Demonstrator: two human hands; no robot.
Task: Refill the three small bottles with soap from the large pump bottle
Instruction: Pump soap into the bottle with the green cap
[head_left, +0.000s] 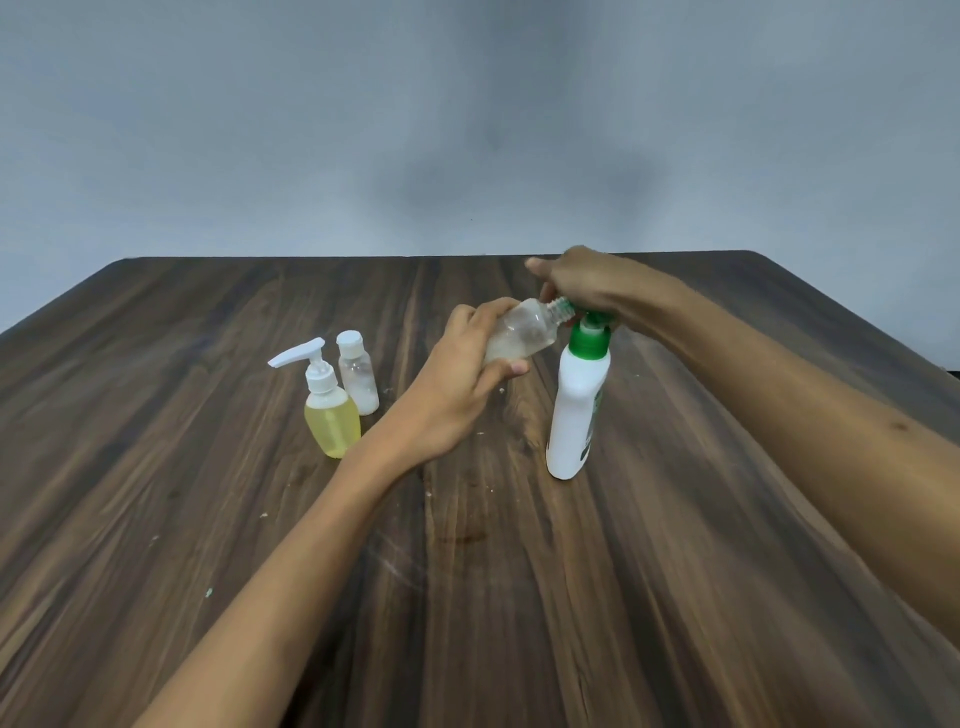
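Note:
The large white bottle (576, 405) with a green pump collar stands upright right of centre on the table. My right hand (582, 286) lies over its pump head, which is mostly hidden. My left hand (462, 374) grips a small clear bottle (524, 330), uncapped and tilted, its threaded neck against the pump's spout. To the left stand a small pump bottle with yellow liquid (330, 410) and, just behind it, a small clear capped bottle (358, 379) with a little white liquid at the bottom.
The dark wooden table (467, 571) carries a few small crumbs and smears. Its far edge meets a plain grey wall (467, 130).

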